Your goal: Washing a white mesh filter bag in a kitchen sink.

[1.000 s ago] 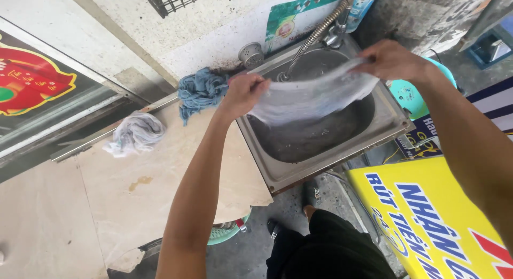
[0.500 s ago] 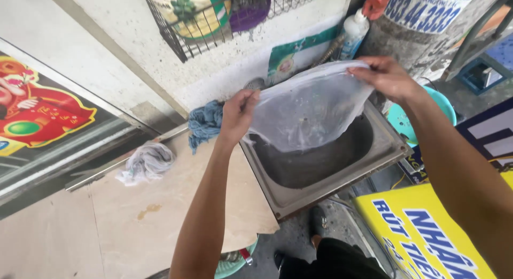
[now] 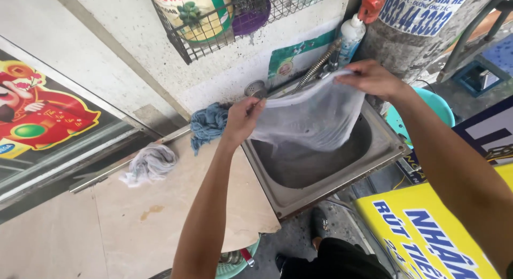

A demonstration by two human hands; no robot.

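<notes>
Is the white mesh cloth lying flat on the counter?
No, both hands, left hand and right hand, hold the white mesh cloth stretched above the sink.

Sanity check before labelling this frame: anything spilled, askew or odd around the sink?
Minor only. A brown stain marks the counter, and a crumpled grey rag and blue rag lie loose by the wall. Both hands, left hand and right hand, hold the white mesh cloth spread over the sink.

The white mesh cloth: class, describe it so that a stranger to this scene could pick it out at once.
Find the steel sink set in the beige counter. Over its basin, the left hand and right hand stretch the white mesh cloth between them. Unlike the blue rag and the crumpled pale rag lying on the counter, it is see-through and held up.
</notes>
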